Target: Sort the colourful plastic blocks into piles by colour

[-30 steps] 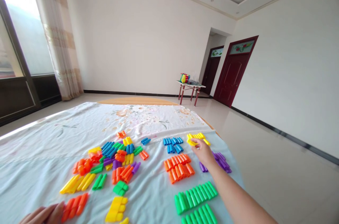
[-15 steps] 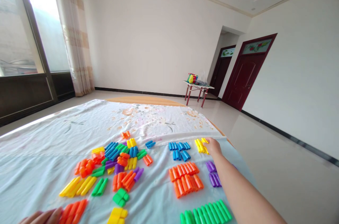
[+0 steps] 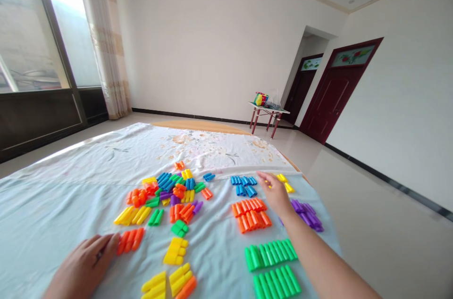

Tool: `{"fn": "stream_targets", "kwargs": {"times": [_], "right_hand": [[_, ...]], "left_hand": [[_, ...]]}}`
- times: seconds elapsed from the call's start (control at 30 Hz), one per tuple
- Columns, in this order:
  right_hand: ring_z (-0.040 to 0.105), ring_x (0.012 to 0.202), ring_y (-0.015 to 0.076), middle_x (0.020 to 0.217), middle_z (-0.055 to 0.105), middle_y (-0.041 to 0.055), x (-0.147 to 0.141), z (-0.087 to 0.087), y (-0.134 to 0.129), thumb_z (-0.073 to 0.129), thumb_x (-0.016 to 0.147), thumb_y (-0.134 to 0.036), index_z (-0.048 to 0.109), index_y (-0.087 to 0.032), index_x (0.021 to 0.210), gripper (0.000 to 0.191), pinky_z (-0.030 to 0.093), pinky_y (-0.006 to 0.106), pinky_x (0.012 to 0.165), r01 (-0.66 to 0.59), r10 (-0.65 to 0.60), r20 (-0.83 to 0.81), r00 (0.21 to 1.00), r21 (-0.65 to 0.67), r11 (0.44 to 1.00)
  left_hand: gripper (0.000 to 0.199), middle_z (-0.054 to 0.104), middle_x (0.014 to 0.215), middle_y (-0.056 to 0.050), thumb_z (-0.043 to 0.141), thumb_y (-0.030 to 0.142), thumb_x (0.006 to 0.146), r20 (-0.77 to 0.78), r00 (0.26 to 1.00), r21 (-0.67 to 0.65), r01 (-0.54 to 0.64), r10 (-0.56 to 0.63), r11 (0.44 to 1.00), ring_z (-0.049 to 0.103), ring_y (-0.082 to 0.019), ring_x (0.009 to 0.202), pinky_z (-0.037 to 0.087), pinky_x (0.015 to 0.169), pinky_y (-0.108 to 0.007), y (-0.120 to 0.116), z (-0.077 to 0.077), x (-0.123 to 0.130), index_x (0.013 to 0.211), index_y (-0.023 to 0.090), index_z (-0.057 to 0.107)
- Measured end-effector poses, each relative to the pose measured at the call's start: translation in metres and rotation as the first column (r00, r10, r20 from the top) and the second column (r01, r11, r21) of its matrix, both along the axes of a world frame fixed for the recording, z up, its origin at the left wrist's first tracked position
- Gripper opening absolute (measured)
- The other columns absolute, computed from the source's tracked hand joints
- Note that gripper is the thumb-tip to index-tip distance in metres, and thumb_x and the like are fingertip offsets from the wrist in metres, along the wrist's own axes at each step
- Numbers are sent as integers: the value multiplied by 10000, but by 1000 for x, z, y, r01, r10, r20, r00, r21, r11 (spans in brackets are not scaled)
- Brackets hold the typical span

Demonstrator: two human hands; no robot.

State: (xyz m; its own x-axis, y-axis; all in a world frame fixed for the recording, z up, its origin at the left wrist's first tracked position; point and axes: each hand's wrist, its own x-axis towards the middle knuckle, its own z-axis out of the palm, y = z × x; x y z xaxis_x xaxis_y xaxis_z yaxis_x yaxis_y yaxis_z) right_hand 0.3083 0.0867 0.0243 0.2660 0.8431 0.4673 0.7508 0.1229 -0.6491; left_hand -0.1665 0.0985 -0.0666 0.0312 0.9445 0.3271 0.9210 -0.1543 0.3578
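My left hand rests on the cloth at the lower left, its fingertips touching the end of a row of orange pieces. My right hand is over the right side, between the blue pieces and the yellow pieces; its fingers are curled, and what they hold, if anything, is hidden. Orange pieces lie in two rows below the blue ones. Green pieces form rows nearer me. Purple pieces sit right of my right forearm.
A mixed pile of coloured pieces spreads over the middle left of the cloth. More yellow pieces lie near the front. Beyond the big table stands a small table with bags, by dark red doors.
The view has shifted, so the pieces appear higher. My right hand has moved left from the yellow pieces toward the blue ones. More of my left hand shows, still beside the orange row.
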Motion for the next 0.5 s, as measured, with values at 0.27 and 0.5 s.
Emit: {"fn": "stream_targets", "kwargs": {"times": [0.27,0.5], "right_hand": [[596,939,177,987,648,57,-150,-41,-109,497,855,-249,634,-244,1066,251,485,324,856,-383,381,-166,909,24,924],[534,970,203,987,610,54,-181,-62,-136,576,781,-144,631,-252,1043,288,455,362,870,-416,413,-50,909,-82,906]], "left_hand": [[344,654,767,-1,364,465,799,48,998,-45,50,-48,998,594,-185,794,446,762,-304,-16,26,12,742,264,637],[410,644,801,-41,369,497,805,67,994,-50,94,-91,994,589,-193,824,427,776,-284,-19,29,16,863,215,662]]}}
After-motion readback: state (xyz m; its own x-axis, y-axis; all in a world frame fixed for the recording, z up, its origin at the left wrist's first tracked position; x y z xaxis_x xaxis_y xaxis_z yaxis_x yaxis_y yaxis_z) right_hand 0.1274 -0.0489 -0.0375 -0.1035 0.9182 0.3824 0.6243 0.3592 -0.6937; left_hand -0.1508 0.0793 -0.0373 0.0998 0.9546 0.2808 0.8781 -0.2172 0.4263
